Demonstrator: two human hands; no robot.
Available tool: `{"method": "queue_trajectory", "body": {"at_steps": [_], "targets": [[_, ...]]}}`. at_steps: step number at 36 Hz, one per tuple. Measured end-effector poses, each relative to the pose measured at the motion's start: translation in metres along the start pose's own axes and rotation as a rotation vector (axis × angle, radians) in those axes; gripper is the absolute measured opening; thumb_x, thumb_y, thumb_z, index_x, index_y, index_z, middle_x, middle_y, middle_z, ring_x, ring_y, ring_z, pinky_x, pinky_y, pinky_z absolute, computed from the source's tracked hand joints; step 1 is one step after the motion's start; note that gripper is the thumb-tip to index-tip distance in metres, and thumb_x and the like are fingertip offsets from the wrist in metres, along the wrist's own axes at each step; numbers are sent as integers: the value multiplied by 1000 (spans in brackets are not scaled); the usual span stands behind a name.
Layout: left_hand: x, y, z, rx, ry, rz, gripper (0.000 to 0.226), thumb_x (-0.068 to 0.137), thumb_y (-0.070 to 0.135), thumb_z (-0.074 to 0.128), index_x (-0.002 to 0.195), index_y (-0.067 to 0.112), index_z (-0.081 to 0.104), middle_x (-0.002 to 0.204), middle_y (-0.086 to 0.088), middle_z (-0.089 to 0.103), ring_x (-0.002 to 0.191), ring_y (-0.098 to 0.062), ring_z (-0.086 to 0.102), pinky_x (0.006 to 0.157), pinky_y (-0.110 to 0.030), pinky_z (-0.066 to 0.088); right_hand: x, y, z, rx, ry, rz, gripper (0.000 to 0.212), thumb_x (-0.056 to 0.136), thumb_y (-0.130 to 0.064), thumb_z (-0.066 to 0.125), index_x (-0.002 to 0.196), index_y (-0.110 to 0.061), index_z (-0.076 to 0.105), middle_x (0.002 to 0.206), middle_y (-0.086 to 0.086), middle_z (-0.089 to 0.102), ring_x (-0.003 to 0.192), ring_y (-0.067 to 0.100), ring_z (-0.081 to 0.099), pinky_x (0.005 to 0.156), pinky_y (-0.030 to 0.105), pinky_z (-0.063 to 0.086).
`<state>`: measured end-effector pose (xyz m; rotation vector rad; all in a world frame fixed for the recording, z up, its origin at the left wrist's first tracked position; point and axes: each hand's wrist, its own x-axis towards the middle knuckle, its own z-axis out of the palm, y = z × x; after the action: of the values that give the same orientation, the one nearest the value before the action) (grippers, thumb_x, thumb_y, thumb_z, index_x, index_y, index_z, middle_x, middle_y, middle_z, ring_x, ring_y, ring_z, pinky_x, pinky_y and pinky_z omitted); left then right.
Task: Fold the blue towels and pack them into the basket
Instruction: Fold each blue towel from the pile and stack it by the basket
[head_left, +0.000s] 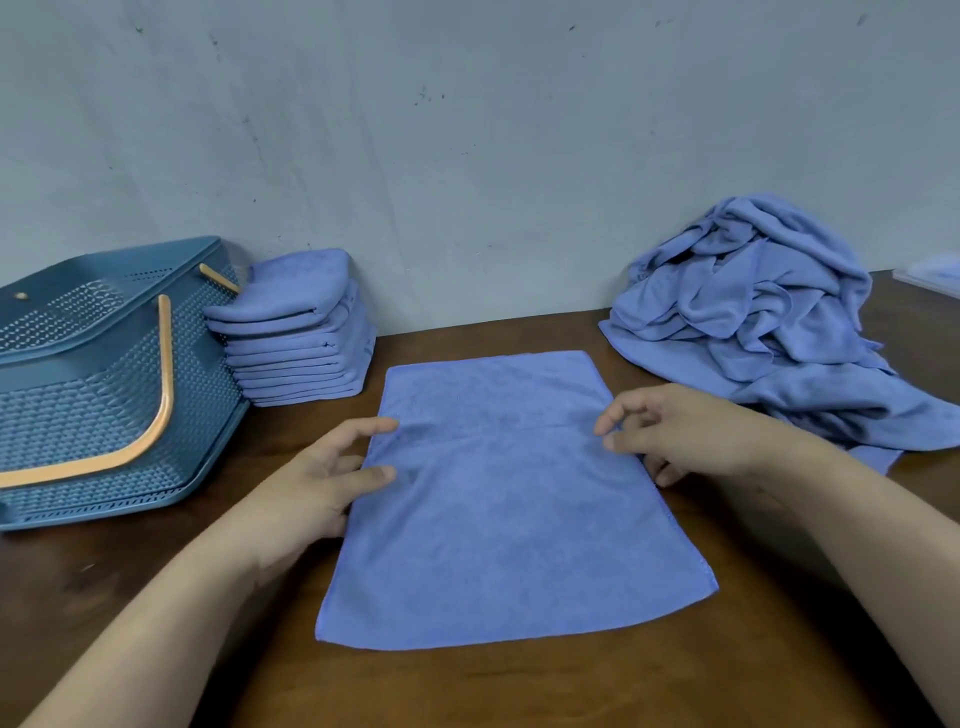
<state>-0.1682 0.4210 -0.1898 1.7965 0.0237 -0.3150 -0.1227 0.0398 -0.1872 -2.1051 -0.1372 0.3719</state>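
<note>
A blue towel lies flat on the wooden table in front of me, long side running away from me, with a faint crease across it between my hands. My left hand is at the towel's left edge, thumb on top of the cloth and fingers at the hem, pinching it. At the right edge, my right hand pinches the hem between curled index finger and thumb. A teal basket with orange handles stands at the far left. A stack of folded blue towels sits beside it.
A heap of unfolded blue towels is piled at the back right against the grey wall. A pale flat object shows at the right edge. Bare wood lies between the stack and the heap.
</note>
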Motion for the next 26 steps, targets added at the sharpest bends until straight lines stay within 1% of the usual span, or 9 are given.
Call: {"method": "queue_trajectory", "body": {"at_steps": [3,8,11,14,17,19,20,23,26], "targets": [[1,-2,4,18,23,41,36,103,16,67,127,43,69,121,-7,77,112,-33,74,98,-54,55,1,2,1,-67,16,-27,12,95,-15,76,97,-26,80,83,4,61,74,14,61,65,22,57],[1,1,5,-31,93,119,35,101,2,65,124,27,72,114,-11,79,101,-32,77,79,-39,59,-2,-5,-2,15,52,-68,25,90,3,63,92,-16,79,74,3,63,67,16,63,66,28,59],[1,3,7,-95,151,187,36,101,-5,60,123,23,68,113,-18,78,102,-41,75,92,-49,56,0,-9,-3,94,136,-136,26,90,6,58,90,-13,77,71,4,58,65,18,56,59,26,51],[6,4,8,-157,201,248,47,103,-6,56,133,31,61,116,-21,76,102,-38,74,94,-49,54,7,-7,0,200,282,-189,25,94,6,57,92,-12,75,72,6,56,65,18,50,56,23,44],[13,1,12,-147,218,252,64,108,1,53,152,47,44,127,-6,76,117,-31,73,103,-51,50,17,0,9,217,386,-210,24,99,-3,61,100,-22,77,80,0,60,69,13,52,69,26,45],[15,-4,13,-115,206,215,60,109,7,54,153,47,44,132,2,74,123,-24,70,111,-51,49,21,6,16,152,362,-185,22,99,-14,68,108,-33,76,92,-11,67,81,8,61,84,27,47],[15,-6,15,-66,197,197,55,109,11,56,150,47,49,135,5,72,126,-18,69,113,-49,47,21,8,19,92,337,-174,23,98,-17,70,111,-36,74,92,-18,67,84,3,63,84,20,47],[10,-4,15,83,171,169,43,104,15,65,135,45,66,140,15,68,128,2,62,114,-34,45,19,9,22,-130,271,-165,29,95,-23,75,119,-39,70,61,-28,56,60,-4,56,60,10,40],[5,-1,12,110,83,123,40,101,8,68,133,32,68,132,14,72,125,-7,67,109,-34,52,12,2,19,-276,244,-168,37,91,-23,80,124,-36,69,69,-20,48,59,-12,54,60,8,40]]}}
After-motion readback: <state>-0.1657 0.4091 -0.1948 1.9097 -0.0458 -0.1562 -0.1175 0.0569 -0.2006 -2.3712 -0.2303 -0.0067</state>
